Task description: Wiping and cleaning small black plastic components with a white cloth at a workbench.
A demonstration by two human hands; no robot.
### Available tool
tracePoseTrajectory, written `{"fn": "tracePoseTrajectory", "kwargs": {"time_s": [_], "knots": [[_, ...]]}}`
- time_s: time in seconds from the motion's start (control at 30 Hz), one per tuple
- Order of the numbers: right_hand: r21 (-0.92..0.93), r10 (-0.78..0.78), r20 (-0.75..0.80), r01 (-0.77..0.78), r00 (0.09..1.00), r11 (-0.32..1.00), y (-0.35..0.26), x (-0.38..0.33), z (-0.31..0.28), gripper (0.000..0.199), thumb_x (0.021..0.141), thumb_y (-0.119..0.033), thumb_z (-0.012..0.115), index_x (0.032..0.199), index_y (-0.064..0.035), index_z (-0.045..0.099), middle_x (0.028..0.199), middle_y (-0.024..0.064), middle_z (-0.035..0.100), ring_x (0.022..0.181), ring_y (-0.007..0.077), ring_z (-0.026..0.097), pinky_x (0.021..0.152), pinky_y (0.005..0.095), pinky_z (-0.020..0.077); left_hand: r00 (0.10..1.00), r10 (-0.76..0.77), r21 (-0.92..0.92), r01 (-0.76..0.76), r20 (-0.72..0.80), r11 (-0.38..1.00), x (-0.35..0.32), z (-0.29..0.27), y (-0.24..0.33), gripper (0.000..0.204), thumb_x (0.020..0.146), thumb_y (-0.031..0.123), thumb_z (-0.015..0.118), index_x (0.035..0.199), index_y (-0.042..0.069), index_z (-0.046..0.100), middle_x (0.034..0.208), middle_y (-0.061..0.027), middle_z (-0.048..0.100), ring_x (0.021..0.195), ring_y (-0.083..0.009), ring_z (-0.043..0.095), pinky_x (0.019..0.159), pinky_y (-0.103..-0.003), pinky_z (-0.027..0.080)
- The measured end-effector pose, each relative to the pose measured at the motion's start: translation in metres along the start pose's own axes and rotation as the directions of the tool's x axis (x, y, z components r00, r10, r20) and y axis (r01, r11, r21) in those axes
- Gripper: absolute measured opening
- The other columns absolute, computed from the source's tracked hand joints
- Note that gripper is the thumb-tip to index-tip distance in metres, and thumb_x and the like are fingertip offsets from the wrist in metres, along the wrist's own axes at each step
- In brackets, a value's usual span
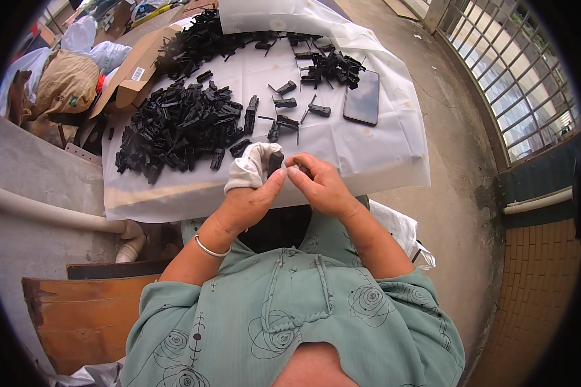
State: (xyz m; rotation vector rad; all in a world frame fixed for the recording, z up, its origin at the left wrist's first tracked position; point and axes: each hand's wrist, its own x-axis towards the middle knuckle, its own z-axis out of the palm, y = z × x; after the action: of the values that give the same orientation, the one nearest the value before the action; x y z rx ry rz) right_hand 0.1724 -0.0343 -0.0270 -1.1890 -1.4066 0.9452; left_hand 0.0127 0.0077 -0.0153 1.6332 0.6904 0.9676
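Observation:
My left hand (248, 205) has a white cloth (246, 169), perhaps a glove, over its fingers, while the thumb is bare. It grips a small black plastic part (275, 161) at the table's near edge. Close against that part, my right hand (323, 187) is closed with thumb and fingertips pinched together; what they pinch is too small to make out. Just beyond lie loose black parts with thin arms, among them one piece (319, 110) by the phone. A large heap of black parts (181, 126) fills the table's left side.
A translucent white sheet (368, 171) covers the table. More black parts (203, 42) are piled at the back left, with a smaller pile (329, 68) near a dark phone (362, 98). An opened cardboard box (135, 71) and bags (64, 80) stand left, beside a wall pipe (58, 213).

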Motion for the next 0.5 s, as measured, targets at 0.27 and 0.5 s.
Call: {"fn": "tracePoseTrajectory", "kwargs": {"time_s": [0.27, 0.5], "knots": [[-0.084, -0.181, 0.04, 0.184, 0.983, 0.979, 0.005, -0.004, -0.009, 0.009, 0.081, -0.007, 0.063, 0.087, 0.0002, 0.064, 0.067, 0.0019, 0.056, 0.059, 0.0077, 0.048, 0.054, 0.0229, 0.0394, 0.963, -0.265, -0.151, 0.269, 0.045, 0.951, -0.001, -0.005, 0.014, 0.03, 0.088, 0.005, 0.045, 0.118, 0.002, 0.042, 0.088, -0.0035, 0.052, 0.06, -0.0054, 0.045, 0.054, -0.018, 0.041], [0.049, 0.123, 0.125, -0.13, 0.984, 0.99, -0.015, 0.002, -0.005, 0.017, 0.086, -0.014, 0.06, 0.077, 0.0, 0.056, 0.063, 0.0021, 0.049, 0.057, 0.0093, 0.04, 0.053, 0.0246, 0.0371, 0.947, -0.248, -0.02, 0.258, 0.202, 0.966, -0.004, -0.006, 0.019, 0.027, 0.088, 0.005, 0.041, 0.114, 0.002, 0.043, 0.079, -0.0008, 0.048, 0.056, -0.0039, 0.042, 0.049, -0.018, 0.037]]}}
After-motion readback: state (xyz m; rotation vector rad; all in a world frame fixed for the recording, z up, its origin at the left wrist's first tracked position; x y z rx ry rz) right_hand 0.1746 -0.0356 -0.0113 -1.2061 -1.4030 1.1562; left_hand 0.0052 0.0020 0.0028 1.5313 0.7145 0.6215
